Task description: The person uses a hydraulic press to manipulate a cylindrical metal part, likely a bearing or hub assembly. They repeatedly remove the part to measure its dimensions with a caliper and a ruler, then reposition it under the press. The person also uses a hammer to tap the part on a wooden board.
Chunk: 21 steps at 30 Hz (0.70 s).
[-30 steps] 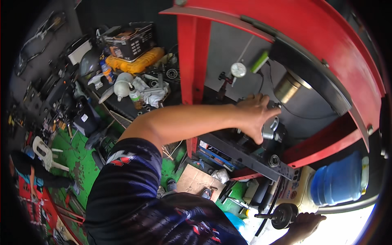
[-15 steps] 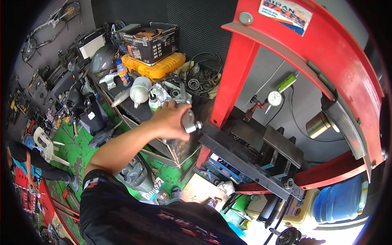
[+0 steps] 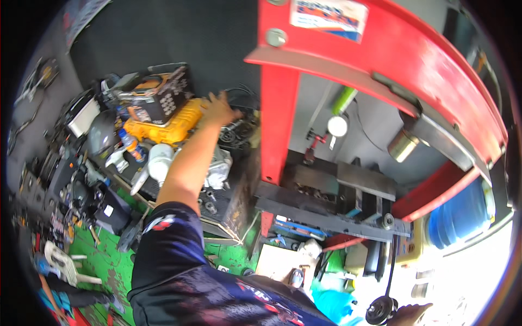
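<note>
My left hand (image 3: 218, 111) reaches over the far end of the bench with its fingers apart, and nothing shows in it. Beneath and beside it lies a pile of dark round metal parts (image 3: 238, 130), some ring-shaped like bearings. At the lower right, my right hand (image 3: 412, 314) is partly cut off and washed out by glare. It grips a dark round metal part (image 3: 380, 311) with a thin rod-like piece rising from it; the exact kind of part is not clear.
A red press frame (image 3: 280, 125) with a black bed (image 3: 326, 212) stands right of the bench. A dial gauge (image 3: 337, 126) is behind it. On the bench are a yellow case (image 3: 168, 130), a carton (image 3: 157, 98), a bottle (image 3: 133, 145) and small metal pieces (image 3: 209, 202). A person (image 3: 70, 296) is at lower left.
My left hand has moved away from the press bed to the parts pile. The silvery metal piece it held no longer shows in it. The view has shifted, and the right hand stays low.
</note>
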{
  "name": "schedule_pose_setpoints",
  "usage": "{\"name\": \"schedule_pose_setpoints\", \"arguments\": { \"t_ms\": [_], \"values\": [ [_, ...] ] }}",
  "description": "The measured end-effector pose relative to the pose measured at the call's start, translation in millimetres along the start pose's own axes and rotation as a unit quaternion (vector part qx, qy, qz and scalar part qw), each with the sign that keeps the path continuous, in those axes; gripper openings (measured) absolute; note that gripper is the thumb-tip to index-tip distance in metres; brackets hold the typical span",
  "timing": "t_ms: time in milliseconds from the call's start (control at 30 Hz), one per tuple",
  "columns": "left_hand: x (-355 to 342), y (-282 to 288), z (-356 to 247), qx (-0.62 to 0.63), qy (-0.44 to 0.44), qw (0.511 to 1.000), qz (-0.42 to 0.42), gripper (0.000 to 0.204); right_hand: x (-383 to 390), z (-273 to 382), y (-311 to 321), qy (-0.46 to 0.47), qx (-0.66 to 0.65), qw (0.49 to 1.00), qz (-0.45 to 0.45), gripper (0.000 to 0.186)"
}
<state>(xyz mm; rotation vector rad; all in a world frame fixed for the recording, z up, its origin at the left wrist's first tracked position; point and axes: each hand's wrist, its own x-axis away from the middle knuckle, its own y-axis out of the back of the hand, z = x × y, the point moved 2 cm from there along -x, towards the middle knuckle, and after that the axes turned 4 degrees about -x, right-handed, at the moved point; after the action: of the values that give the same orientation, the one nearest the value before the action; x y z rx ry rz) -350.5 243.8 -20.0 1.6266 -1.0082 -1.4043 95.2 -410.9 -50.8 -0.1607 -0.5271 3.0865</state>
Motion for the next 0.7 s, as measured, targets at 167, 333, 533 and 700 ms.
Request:
{"name": "schedule_pose_setpoints", "arguments": {
  "t_ms": [167, 333, 533, 700],
  "values": [
    [92.5, 86.0, -30.7, 0.496, -0.046, 0.806, -0.32, 0.023, 8.2, 19.4, 19.3, 0.027, -0.054, 0.992, -0.114, 0.05],
    [272.0, 151.6, -153.4, 0.495, -0.497, 0.705, -0.105, 0.048, -34.1, 11.3, 65.5, 0.031, -0.07, 0.996, 0.05, 0.026],
    [257.9, 63.6, -298.6, 0.187, -0.499, 0.845, 0.05, 0.085, -66.0, 7.0, 35.6, 0.009, -0.092, 0.989, 0.119, 0.036],
    [234.3, 68.9, -347.7, 0.04, -0.511, 0.834, 0.206, 0.074, -51.8, 0.8, -23.0, -0.021, -0.039, 0.988, 0.148, 0.056]
  ]
}}
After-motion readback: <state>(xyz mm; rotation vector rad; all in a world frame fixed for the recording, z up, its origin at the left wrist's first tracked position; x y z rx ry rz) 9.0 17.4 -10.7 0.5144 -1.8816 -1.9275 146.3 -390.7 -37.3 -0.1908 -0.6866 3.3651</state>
